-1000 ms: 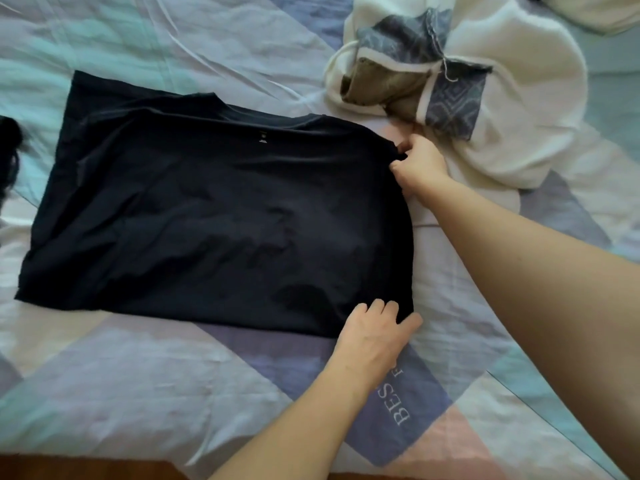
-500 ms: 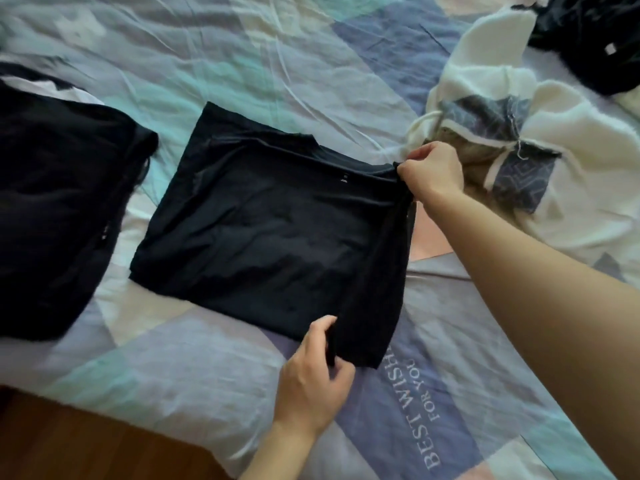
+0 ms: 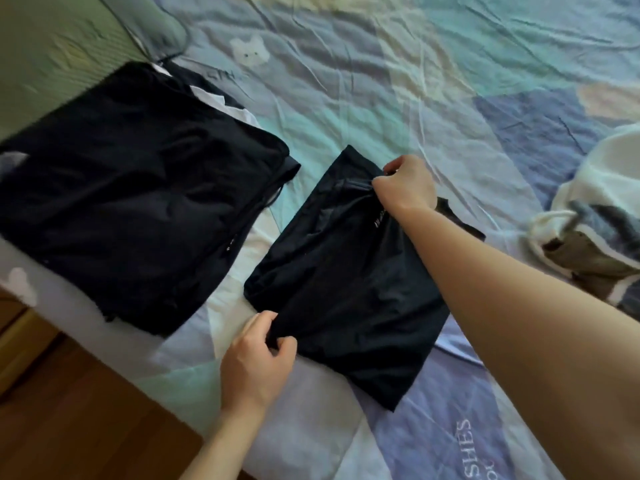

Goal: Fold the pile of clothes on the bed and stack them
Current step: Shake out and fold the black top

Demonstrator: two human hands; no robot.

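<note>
A black T-shirt (image 3: 349,282) lies part-folded on the patterned bedsheet (image 3: 415,98) in the middle of the view. My left hand (image 3: 258,362) grips its near edge, fingers curled into the cloth. My right hand (image 3: 405,185) pinches its far edge near the collar, bunching the fabric. To the left sits a stack of folded black clothes (image 3: 138,195) with a white piece showing under it. A white and grey patterned garment (image 3: 595,220) lies unfolded at the right edge.
A green pillow (image 3: 59,53) lies at the top left behind the stack. The bed's near edge runs diagonally, with brown wooden floor (image 3: 86,427) below it at the lower left.
Both hands have carried the shirt's right side over to the left, folding it in half. The view has swung left, so the black stack and pillow now show.
</note>
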